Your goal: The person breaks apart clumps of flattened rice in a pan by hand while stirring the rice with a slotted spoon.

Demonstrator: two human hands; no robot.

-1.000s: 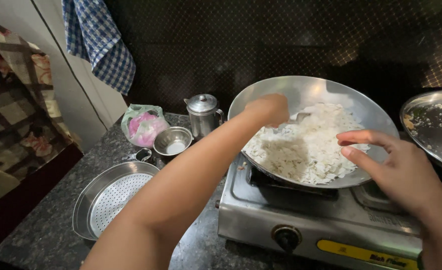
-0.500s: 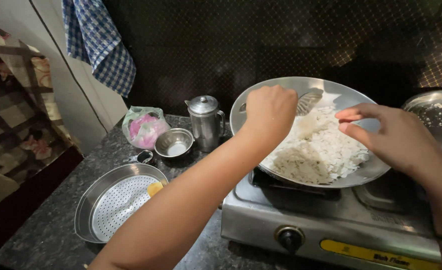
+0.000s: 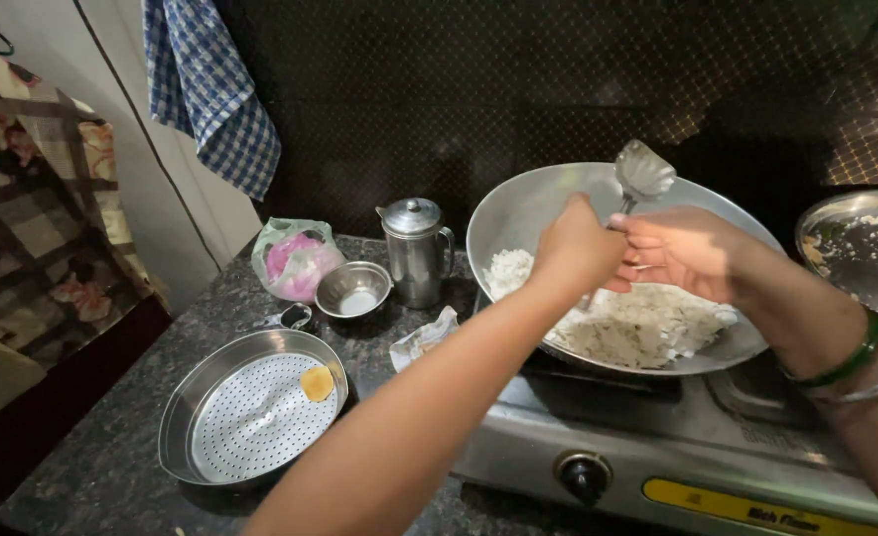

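Observation:
A wide steel pan [image 3: 518, 213] sits on a gas stove [image 3: 657, 457] and holds a heap of white flaky food [image 3: 647, 323]. My left hand [image 3: 576, 248] is closed around the handle of a metal spoon [image 3: 643, 171], whose bowl points up above the pan. My right hand [image 3: 682, 253] meets it over the food, with fingers touching the spoon handle beside the left hand. Green and silver bangles [image 3: 846, 372] circle my right wrist.
On the dark granite counter stand a lidded steel jug [image 3: 414, 248], a small steel bowl [image 3: 354, 290], a pink-filled plastic bag [image 3: 295, 258], a crumpled wrapper [image 3: 421, 339] and a perforated steel tray [image 3: 250, 412]. Another steel plate [image 3: 861, 248] is at right. A checked cloth [image 3: 210, 84] hangs on the wall.
My left hand has lifted the spoon from the food until its bowl points upward. My right hand has moved left to join it at the handle.

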